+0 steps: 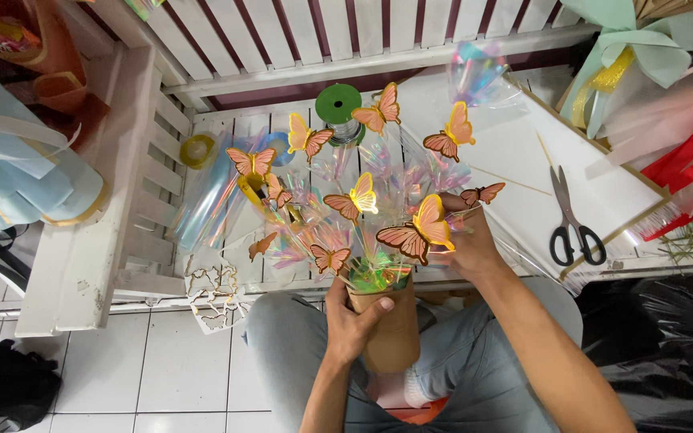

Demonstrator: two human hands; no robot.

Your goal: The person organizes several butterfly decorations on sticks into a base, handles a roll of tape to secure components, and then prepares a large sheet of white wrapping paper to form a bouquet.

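My left hand (352, 321) is wrapped tight around a brown paper cone (389, 329), which stands upright over my lap, between my knees. My right hand (463, 240) is up among the stems, fingers pinched together on the stick of the big orange butterfly (419, 231) nearest me, or just beside it; I cannot tell exactly which stick I have.

The bouquet (354, 200) looks well along to me. The cone is already filled with iridescent cellophane and the paper butterflies stand fanned out above it on thin sticks. I count about eleven butterflies in the spray, though a couple of small ones overlap the cellophane and I may be off by one. What seems left is setting the last ones and finishing the wrap, since the cone carries no ribbon.

On the white slatted counter (162, 160) in front of me lie one pair of black-handled scissors (571, 220), one green spool (338, 104), one yellow tape roll (196, 150), one loose wooden stick (515, 183) and a sheet of cut-out scrap (214, 293) where butterflies were punched. Rolls of ribbon and wrap (667, 80) pile up at the right, with pale blue wrap (18, 172) at the left.
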